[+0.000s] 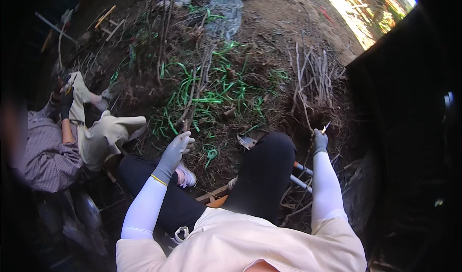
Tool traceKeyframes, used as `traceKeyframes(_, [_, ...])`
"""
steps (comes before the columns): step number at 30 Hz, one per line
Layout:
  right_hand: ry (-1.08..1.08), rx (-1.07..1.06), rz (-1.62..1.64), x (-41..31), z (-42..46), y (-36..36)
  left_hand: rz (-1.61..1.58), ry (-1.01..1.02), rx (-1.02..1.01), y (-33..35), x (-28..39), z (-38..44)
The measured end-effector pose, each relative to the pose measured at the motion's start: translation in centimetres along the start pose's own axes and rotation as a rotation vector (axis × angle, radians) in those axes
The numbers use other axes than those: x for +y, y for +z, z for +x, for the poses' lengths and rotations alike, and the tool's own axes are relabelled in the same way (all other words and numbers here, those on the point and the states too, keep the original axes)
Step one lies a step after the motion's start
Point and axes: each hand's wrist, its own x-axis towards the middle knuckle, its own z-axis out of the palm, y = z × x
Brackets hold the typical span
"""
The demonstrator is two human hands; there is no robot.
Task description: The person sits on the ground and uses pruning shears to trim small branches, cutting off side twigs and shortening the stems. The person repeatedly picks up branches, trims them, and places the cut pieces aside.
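My left hand (175,151), in a grey glove, is just below the near ends of some woody stems (190,109). Its fingers are slightly bent and apart, and I see nothing held in them. To the right, beyond my knee, my right hand (320,141) is closed around a small bladed tool (326,127) with a pale yellow part and a metal tip. A thin branch (305,111) reaches down to that hand; whether the fingers also grip it is unclear. Green plastic ties (207,100) lie scattered over the soil and roots between my hands.
A bundle of bare stems (319,77) stands at the right. Clear plastic sheeting (225,12) lies farther off. A co-worker (54,145) with dark gloves sits at my left. Metal tubes (301,181) lie by my right thigh, and a dark wall (404,127) rises beyond.
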Motion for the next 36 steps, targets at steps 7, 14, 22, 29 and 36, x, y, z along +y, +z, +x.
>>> traceKeyframes(7, [-0.221,0.271,-0.006,0.4,1.3,-2.8,0.311,-0.012,-0.063,-3.9,-2.3,7.4])
traceKeyframes(14, [-0.151,-0.259,-0.066,-13.2,-12.3,5.2,0.9,0.066,0.362,-7.4,-8.3,18.3])
traceKeyframes(22, [-0.186,-0.279,0.083,-16.2,-23.2,10.0,0.911,-0.31,0.398,-5.2,-8.0,24.5])
traceKeyframes(29, [-0.119,-0.344,0.136,-15.2,-22.6,10.4,0.459,0.134,0.096,-9.7,1.2,20.1])
traceKeyframes(36, [-0.152,-0.362,0.23,-14.5,-22.1,9.3,-0.01,-0.083,0.012,-7.1,9.4,17.0])
